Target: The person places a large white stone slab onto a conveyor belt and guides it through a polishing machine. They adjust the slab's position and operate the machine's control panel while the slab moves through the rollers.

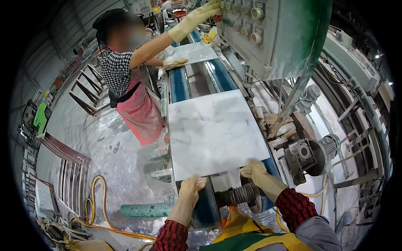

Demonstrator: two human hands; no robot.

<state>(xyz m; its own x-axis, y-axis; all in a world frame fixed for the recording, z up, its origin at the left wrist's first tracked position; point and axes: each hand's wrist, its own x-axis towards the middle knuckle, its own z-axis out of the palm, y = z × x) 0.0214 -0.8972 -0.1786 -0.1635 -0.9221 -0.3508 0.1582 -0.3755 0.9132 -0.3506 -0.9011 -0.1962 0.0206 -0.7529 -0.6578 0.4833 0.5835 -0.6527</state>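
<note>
A white marble slab with grey veins lies flat across the blue belts of a conveyor in front of me. My left hand, in a pale rubber glove, is closed at the slab's near left corner, with the fingers curled at its edge. At the near right corner, my right hand, gloved alike, is closed on the edge, its fingertips partly hidden. Farther along the conveyor lies a second white slab. A co-worker's gloved hand rests at that slab's edge.
The co-worker, in a pink apron, stands left of the conveyor and reaches toward a control panel with round buttons. A motor sits right of the conveyor. A green pipe and yellow hose lie at lower left.
</note>
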